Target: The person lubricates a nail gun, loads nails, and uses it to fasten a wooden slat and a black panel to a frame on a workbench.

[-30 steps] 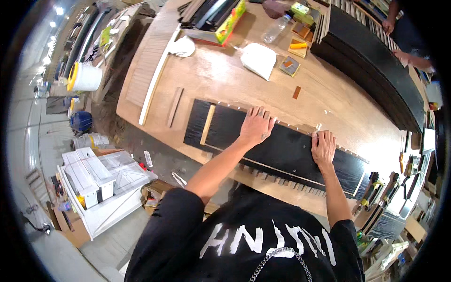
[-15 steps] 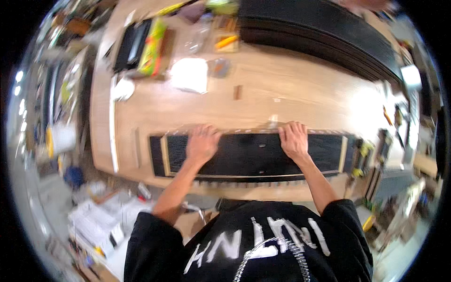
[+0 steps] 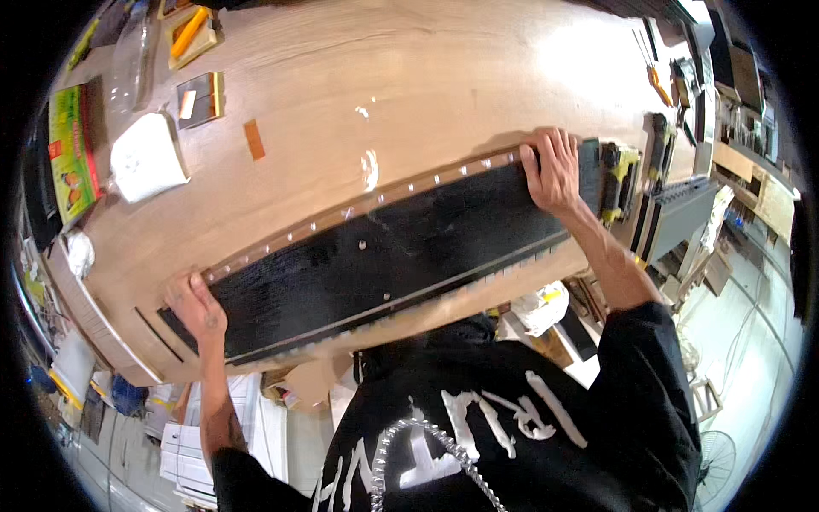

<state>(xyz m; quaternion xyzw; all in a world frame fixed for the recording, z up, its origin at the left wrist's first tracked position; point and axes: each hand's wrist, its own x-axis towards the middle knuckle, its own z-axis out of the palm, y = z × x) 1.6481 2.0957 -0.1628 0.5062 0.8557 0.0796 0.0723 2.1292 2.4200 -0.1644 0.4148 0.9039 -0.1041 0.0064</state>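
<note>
A long black panel (image 3: 444,218) lies along the near side of the workbench. A thin brown wooden strip (image 3: 380,200), dotted with small pale marks, runs along its far edge. Two small round spots show near the panel's middle. At the far left corner, my left hand (image 3: 200,309) curls its fingers around the strip and panel edge. My right hand (image 3: 553,175) grips the same edge near the right end, thumb on the near side and fingers over the strip. What lies beneath both hands is hidden.
A yellow-green nail gun (image 3: 616,171) stands just past the panel's right end. Farther left on the workbench (image 3: 444,85) are a white bag (image 3: 147,158), a green box (image 3: 72,154), a small brown wood piece (image 3: 254,139) and an orange-handled tool (image 3: 188,32).
My hands have spread from near the panel's middle out toward its two ends. The view has turned, so bench and panel now appear slanted and closer.
</note>
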